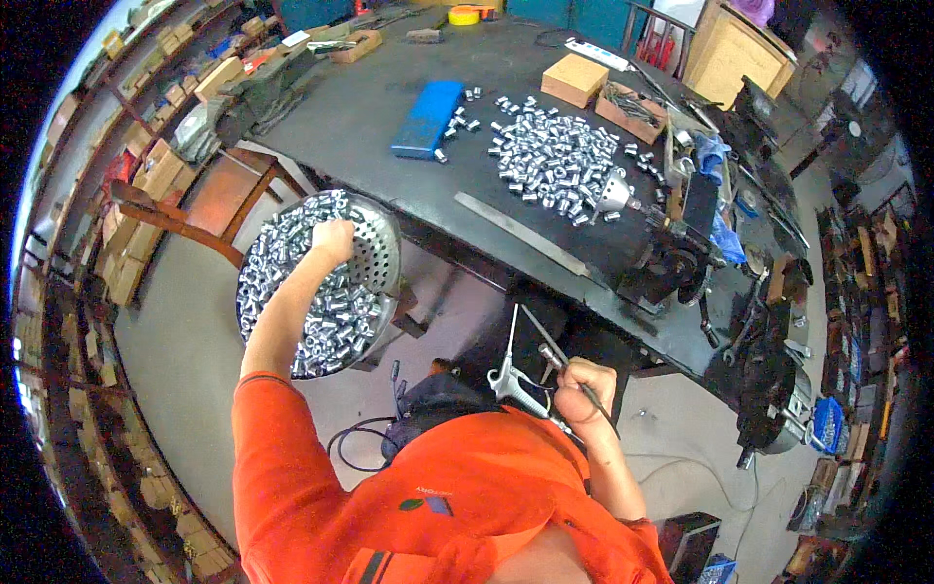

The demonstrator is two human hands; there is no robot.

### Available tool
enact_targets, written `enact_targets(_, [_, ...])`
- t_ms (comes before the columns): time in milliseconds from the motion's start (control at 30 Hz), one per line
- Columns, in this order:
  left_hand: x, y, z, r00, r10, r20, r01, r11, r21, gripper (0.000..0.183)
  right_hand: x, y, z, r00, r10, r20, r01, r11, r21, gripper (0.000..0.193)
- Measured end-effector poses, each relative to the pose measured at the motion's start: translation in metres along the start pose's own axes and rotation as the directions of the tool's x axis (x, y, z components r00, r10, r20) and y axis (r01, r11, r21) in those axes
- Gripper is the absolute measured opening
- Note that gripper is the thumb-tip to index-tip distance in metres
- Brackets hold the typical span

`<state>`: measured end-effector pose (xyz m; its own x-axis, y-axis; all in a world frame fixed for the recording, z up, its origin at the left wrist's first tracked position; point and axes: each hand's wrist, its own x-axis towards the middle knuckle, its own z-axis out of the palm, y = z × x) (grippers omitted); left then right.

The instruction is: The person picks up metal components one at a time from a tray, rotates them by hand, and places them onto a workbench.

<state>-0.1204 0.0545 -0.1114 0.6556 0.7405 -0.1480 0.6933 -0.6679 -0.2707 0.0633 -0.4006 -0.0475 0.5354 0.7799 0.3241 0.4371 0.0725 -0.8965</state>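
Note:
My left hand point(334, 239) reaches into a round perforated metal bowl point(377, 255) heaped with small shiny metal sleeves point(336, 316). Its fingers are curled down among the pieces, and whatever they hold is hidden. In front of my body, my right hand point(587, 389) is closed round a long slim dark rod point(541, 331), file-like in shape, tilted up and to the left. One small metal sleeve point(552, 356) shows at its fingertips, by the rod. Just left of that hand is an air blow gun point(518, 385) with a thin pale nozzle pointing away from me.
On the dark workbench point(389, 112) lie a pile of similar sleeves point(550, 161), a blue box point(428, 119), a flat metal bar point(520, 234) and a wooden block point(574, 80). A machine with a chuck point(778, 404) stands right. A wooden chair point(229, 200) is left of the bowl.

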Motion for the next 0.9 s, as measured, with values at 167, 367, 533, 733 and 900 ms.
enact_targets(167, [-0.004, 0.006, -0.004, 0.999, 0.02, -0.027, -0.019, 0.999, 0.031, 0.017, -0.005, 0.003, -0.001, 0.999, 0.033, -0.016, -0.033, 0.999, -0.009, 0.018])
enact_targets(367, [-0.018, 0.004, -0.009, 0.993, 0.019, -0.117, -0.028, 0.997, -0.075, 0.016, 0.0, 0.004, 0.004, 0.999, 0.014, 0.046, -0.014, 1.0, 0.0, 0.019])
enact_targets(533, [-0.034, 0.012, -0.047, 0.998, 0.015, -0.061, -0.055, 0.674, -0.737, 0.02, 0.0, 0.001, 0.002, 1.0, 0.0, 0.02, 0.001, 0.999, -0.054, 0.022])
enact_targets(733, [-0.109, 0.098, -0.129, 0.877, 0.479, -0.036, 0.059, -0.183, -0.981, 0.025, 0.004, -0.011, -0.001, 0.989, -0.057, 0.135, 0.049, 0.997, 0.063, 0.036])
enact_targets(900, [-0.15, 0.149, -0.111, 0.662, 0.749, -0.031, 0.405, -0.392, -0.826, 0.026, 0.009, -0.018, 0.002, 0.977, -0.061, 0.204, 0.044, 0.995, 0.087, 0.037])
